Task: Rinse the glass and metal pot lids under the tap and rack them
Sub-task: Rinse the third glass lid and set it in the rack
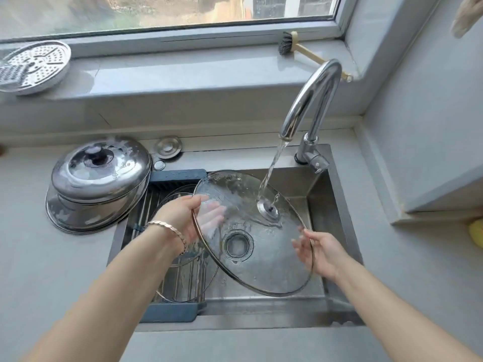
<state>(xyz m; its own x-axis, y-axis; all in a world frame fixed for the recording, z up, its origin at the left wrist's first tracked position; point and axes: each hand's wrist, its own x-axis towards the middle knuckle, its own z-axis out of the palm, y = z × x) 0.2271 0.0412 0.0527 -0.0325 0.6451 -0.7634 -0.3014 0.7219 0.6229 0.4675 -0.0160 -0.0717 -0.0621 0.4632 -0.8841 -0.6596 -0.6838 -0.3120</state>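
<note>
Sink (261,320): L hand (180,218) fingers blurred behind glass lid (261,259).

Wet glass lid (261,257) tilting under running tap (308,100); two metal lids (100,173) sitting stacked on counter (39,257), sink's (261,310) left edge.

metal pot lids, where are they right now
Head view, left side: the metal pot lids sit stacked on the counter, just left of the sink and its rack.

Glass lid (251,231) clear, wet, thin metal rim. Metal lids (100,176) shiny, polished steel. Tap (311,97) glossy chrome. Sink (337,202) brushed steel. Counter (52,257) matt grey.
</note>
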